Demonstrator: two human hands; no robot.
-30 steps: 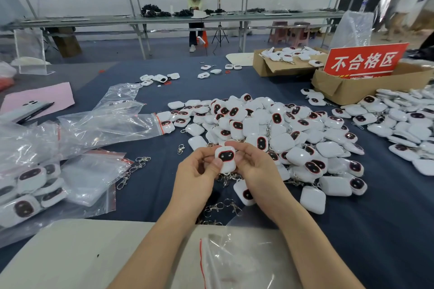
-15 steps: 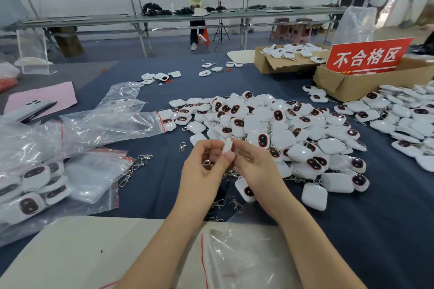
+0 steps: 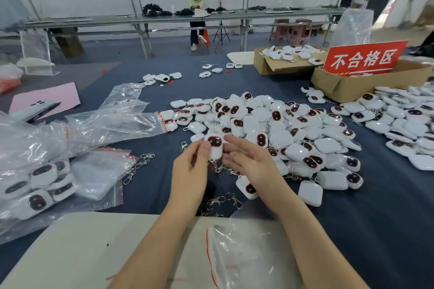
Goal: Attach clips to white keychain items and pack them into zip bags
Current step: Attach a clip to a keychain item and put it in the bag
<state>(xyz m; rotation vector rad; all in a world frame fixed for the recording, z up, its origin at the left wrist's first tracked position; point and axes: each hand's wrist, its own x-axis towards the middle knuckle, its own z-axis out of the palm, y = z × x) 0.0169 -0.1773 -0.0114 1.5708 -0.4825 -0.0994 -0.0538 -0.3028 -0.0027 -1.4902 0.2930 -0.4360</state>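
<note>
I am watching the left hand pinching one white keychain item, its dark face toward me, above the blue surface, near the pile. The right hand is hovering open just beside it, with fingers loosely stretched.

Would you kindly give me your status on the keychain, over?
Left hand pinches keychain. Right hand open beside it. Loose clips lie below; no obstruction seen.

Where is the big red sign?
In the head view, the red sign stands at the far right, propped in an open cardboard box, beyond the pile of white keychain items.
</note>
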